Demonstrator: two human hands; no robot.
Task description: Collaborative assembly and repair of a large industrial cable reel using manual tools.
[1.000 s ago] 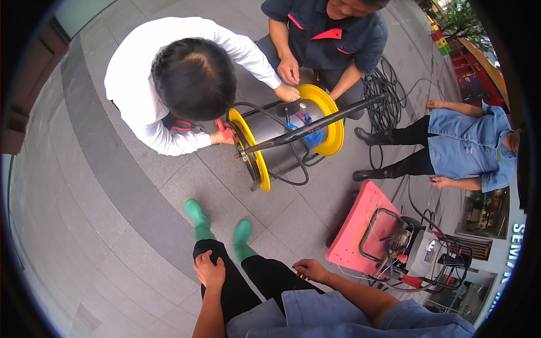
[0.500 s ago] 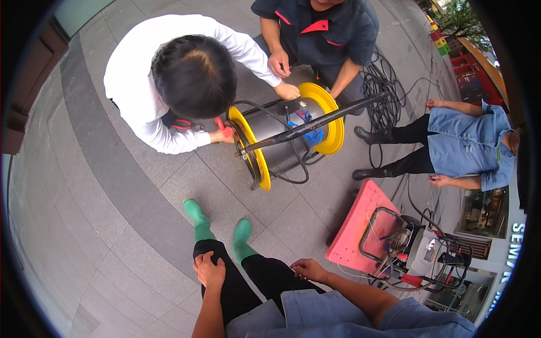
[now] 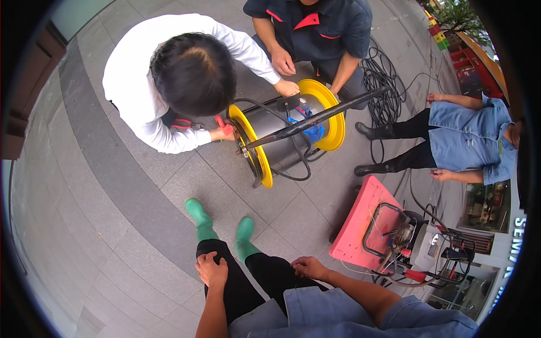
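My left hand [image 3: 212,270] rests on my left thigh, fingers spread over the black trousers and holding nothing. Over my right thigh hangs my right hand [image 3: 309,267], its fingers loosely bent, with nothing visible in it. Ahead of my green boots [image 3: 245,232] lies a hose reel [image 3: 276,149] with yellow end discs, a grey drum and a black frame bar, out of my reach. A person in white [image 3: 141,84] bends over it, one hand on red-handled pliers [image 3: 222,125] at the near disc. Another person in dark workwear [image 3: 315,34] crouches behind the far disc.
A red platform cart [image 3: 356,239] carrying a machine with a tubular frame [image 3: 420,242] stands at my right. Coiled black hose [image 3: 383,90] lies on the paving beyond the reel. A person in a blue shirt [image 3: 465,132] stands at the far right, in black boots.
The whole view has shifted slightly. Both my hands keep their places on my thighs. The two people at the reel hold nearly the same poses.
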